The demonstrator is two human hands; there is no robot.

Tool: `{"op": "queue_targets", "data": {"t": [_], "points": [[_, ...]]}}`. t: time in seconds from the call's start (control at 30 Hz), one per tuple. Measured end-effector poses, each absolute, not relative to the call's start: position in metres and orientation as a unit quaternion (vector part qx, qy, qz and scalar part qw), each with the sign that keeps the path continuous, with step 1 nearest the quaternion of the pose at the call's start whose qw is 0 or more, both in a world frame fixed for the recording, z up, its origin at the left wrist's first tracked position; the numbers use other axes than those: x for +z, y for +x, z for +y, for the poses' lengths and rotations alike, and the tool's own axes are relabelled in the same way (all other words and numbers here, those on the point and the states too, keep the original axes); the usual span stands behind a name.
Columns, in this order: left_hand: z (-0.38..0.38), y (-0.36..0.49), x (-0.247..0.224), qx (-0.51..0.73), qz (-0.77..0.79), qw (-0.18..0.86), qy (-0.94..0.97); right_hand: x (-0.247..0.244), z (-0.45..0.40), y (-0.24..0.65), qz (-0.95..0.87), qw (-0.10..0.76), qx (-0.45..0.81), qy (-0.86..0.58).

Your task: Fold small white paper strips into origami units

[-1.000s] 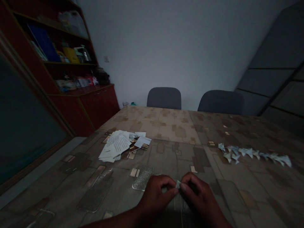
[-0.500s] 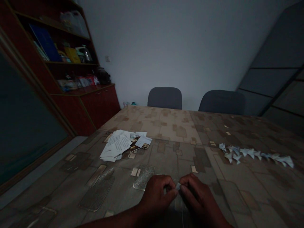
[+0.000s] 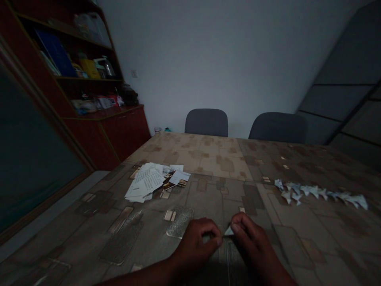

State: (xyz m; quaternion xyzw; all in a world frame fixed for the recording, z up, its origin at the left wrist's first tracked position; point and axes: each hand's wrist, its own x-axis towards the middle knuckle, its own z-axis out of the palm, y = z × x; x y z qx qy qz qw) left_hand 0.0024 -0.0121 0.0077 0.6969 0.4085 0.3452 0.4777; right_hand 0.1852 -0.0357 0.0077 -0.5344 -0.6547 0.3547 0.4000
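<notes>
White paper, in a small pointed piece (image 3: pixel 229 230), sits between the person's two hands, nearer the person than the pile of printed sheets (image 3: pixel 144 184) and well to the right of it. The right hand (image 3: pixel 252 237), farther from the pile, pinches the piece between thumb and forefinger, leaving a narrow tip aimed to the left. The left hand (image 3: pixel 199 240), closer to the pile, has its thumb and forefinger brought together beside that tip; whether they nip its very end or only each other, one cannot tell in this dim light.

The step in hand looks like shaping or creasing the piece. To do it well, the right hand would best hold the paper firmly close to the fold, so that the layers do not slip, while the left fingertips press outward along the edge toward the point. Light pressure seems wise, since so small a tip could crumple or tear. Bracing both hands on the patterned tablecloth (image 3: pixel 208 202), which spreads under and around the pile, should steady the work.

Far to the right of the pile, a line of folded white pieces (image 3: pixel 314 192) offers a shape against which to judge the creases.
</notes>
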Motion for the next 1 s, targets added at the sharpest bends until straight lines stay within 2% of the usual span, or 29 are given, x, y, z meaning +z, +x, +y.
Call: {"op": "queue_targets", "data": {"t": [0.37, 0.6, 0.83, 1.0], "points": [[-0.0137, 0.0072, 0.0128, 0.355, 0.435, 0.494, 0.663, 0.0091, -0.0372, 0.1802, -0.653, 0.395, 0.385, -0.518], [-0.013, 0.0079, 0.0118, 0.359, 0.41, 0.549, 0.634, 0.0032, -0.0371, 0.1797, -0.617, 0.414, 0.445, -0.5], [-0.0116, 0.0067, 0.0115, 0.384, 0.486, 0.429, 0.658, 0.0075, -0.0367, 0.1856, -0.625, 0.421, 0.39, -0.529], [-0.011, 0.0056, 0.0092, 0.389, 0.466, 0.348, 0.715, 0.0076, -0.0385, 0.1845, -0.662, 0.414, 0.332, -0.529]]}}
